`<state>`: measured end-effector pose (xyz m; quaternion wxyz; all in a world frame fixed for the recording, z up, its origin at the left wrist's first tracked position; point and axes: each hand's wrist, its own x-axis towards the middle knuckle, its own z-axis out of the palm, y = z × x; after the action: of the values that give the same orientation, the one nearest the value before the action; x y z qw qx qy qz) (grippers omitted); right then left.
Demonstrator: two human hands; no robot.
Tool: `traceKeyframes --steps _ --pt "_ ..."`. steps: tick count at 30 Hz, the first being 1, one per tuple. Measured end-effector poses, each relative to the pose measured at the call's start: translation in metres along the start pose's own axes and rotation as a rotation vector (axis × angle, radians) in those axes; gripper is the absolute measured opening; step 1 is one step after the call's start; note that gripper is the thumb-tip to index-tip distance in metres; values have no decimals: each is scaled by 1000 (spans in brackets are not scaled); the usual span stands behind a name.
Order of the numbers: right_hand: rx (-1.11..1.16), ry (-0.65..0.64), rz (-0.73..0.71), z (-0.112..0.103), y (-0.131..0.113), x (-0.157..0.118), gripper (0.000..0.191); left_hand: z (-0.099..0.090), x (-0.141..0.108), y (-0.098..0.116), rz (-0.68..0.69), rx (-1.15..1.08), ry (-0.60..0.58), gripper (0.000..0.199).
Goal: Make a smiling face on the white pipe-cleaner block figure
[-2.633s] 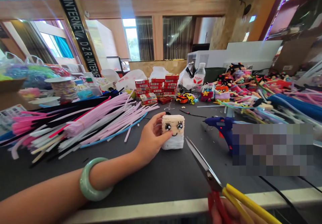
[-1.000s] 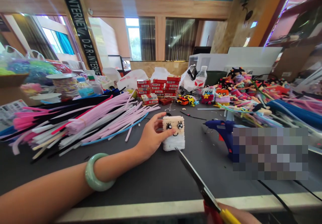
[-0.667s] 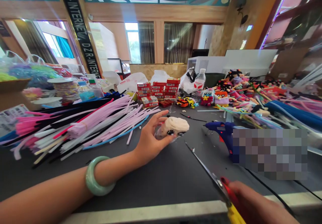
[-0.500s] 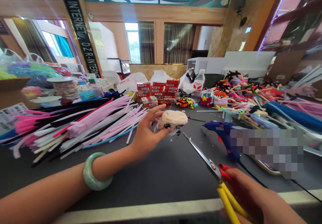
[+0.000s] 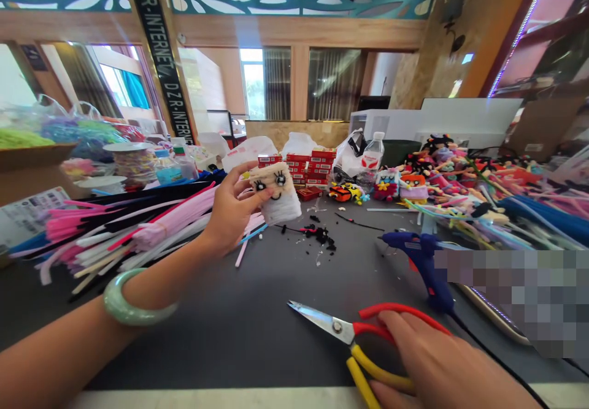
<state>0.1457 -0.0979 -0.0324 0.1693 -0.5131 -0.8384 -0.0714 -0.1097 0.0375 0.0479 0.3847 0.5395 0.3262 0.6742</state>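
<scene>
My left hand [image 5: 232, 210] pinches the left side of a fuzzy cream and white block [image 5: 283, 203] with two eyes with lashes and a small smile facing me. It is held above the dark table [image 5: 276, 335]. My right hand [image 5: 432, 354] holds scissors [image 5: 338, 328] with red and yellow handles, low over the table near its front edge. The blades point left and look nearly closed. Black fuzzy scraps [image 5: 322, 236] lie on the table between the block and a blue glue gun [image 5: 421, 256].
Bundles of pink, white and black fuzzy stems [image 5: 151, 231] cover the left. Red boxes [image 5: 319, 167] and a plastic bottle [image 5: 373, 151] stand at the back. Small dolls [image 5: 442, 164] pile up at back right. A blurred-out patch covers something at the right.
The block has moved left and turned so its face shows. The scissors have come down and left, swinging to point left, with their blades still together. The view has shifted slightly.
</scene>
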Motion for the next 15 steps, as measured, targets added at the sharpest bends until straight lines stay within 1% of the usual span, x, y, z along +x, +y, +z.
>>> traceKeyframes --steps 2,5,8,11,13,15 --pt "-12 3 -1 0 1 3 27 -5 -2 1 -64 12 9 52" --pt "-12 -14 19 -3 2 7 30 -7 -7 0 -185 23 -17 50" --pt "22 -46 40 -9 0 8 34 -4 -12 0 -235 72 -59 51" --pt "84 -106 106 -16 -4 10 35 -4 -12 1 -199 115 -94 53" --pt "112 -162 169 -20 -6 12 33 -6 -11 3 -101 170 -98 53" --pt "100 -182 202 -21 -7 14 29 -9 -10 4 7 249 -108 53"
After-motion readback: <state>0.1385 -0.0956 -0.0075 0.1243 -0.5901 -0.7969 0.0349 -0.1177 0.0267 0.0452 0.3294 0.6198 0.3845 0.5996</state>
